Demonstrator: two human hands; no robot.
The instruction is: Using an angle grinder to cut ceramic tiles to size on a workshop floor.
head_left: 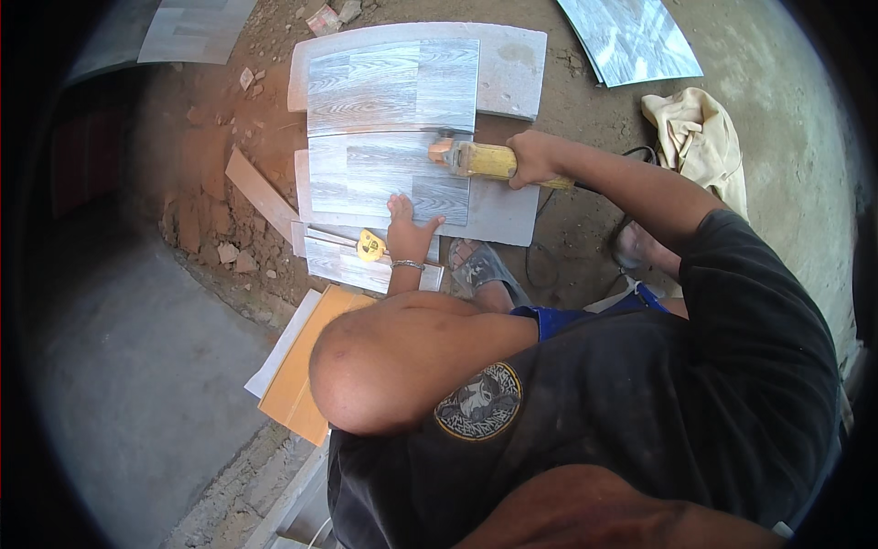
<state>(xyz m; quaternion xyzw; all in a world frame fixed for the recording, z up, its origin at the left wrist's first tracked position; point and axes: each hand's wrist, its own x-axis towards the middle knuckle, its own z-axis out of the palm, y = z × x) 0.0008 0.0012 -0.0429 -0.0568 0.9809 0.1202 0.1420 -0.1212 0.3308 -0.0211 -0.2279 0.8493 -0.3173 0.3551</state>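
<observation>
My right hand (538, 159) is wrapped round the yellow body of an angle grinder (489, 161). The grinder's head rests at a straight line between an upper grey wood-grain tile piece (389, 87) and a lower one (361, 178); whether the two are fully parted I cannot tell. Its disc is mostly hidden. My left hand (412, 236) presses flat near the lower piece's near edge, fingers spread. Beside that wrist, a yellow tape measure (370, 245) lies on narrow wood-grain strips (343, 265). Pale slabs (512, 69) support the tile pieces.
More wood-grain tiles (636, 41) lie at the upper right. A beige cloth (700, 137) is on the ground below them, near my foot. The grinder's dark cord runs past my feet. Broken rubble (206, 206) is to the left, and an orange-brown panel (311, 366) sits beside my knee.
</observation>
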